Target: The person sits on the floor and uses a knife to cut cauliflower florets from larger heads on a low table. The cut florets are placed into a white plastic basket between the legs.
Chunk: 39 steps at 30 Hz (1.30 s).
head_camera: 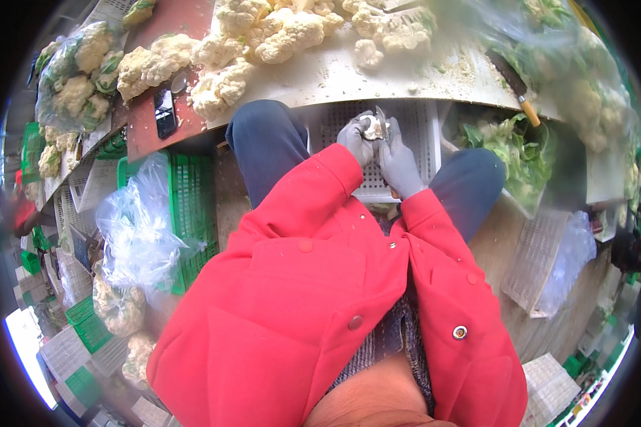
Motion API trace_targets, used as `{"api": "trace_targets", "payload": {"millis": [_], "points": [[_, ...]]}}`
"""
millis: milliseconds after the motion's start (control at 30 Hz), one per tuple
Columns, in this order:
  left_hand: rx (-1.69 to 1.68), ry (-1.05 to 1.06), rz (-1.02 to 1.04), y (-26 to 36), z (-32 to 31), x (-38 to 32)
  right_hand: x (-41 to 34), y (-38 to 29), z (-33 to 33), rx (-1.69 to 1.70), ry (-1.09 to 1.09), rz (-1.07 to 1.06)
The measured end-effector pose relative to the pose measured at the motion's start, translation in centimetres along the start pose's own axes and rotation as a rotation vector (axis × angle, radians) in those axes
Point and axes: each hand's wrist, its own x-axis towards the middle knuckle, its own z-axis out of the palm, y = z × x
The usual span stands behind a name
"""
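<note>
My left hand, in a grey glove, is closed on a small white cauliflower piece. Against that piece lies the blade of a knife, held in my right hand, also gloved in grey; the knife's handle is mostly hidden by the fingers. Both hands are between my knees, over a white perforated plastic crate. Beyond them, cauliflower heads are heaped on the white work table. A second knife with a wooden handle rests near the table edge at the right.
On a red board at the left lies a smartphone. A green plastic crate with clear plastic bags stands by my left knee. Right of my right knee are cauliflower leaves. Bagged cauliflowers sit at the far left.
</note>
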Motion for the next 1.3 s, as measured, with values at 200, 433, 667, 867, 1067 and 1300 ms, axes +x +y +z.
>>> {"api": "trace_targets", "payload": {"millis": [200, 433, 667, 867, 1067, 1300], "points": [[0.100, -0.131, -0.033, 0.4, 0.5, -1.6, 0.8, 0.4, 0.3, 0.142, 0.020, 0.020], [0.871, -0.223, 0.118, 3.3, 2.5, -1.2, 1.4, 2.1, -2.6, 0.245, -0.005, 0.277], [1.605, 0.080, 0.856, 9.8, 7.9, 11.0, 2.6, 3.7, -3.1, 0.136, 0.120, 0.127], [1.477, -0.005, 0.566, 9.3, 8.7, 12.3, 3.2, 2.0, -3.8, 0.442, 0.080, 0.145], [0.832, -0.147, 0.129, 5.7, 8.1, 3.4, 5.7, -1.5, -4.1, 0.312, 0.239, -0.090], [0.485, -0.268, -0.090, 4.7, 4.9, -1.0, 4.5, -1.6, -4.5, 0.694, -0.192, 0.176]]}}
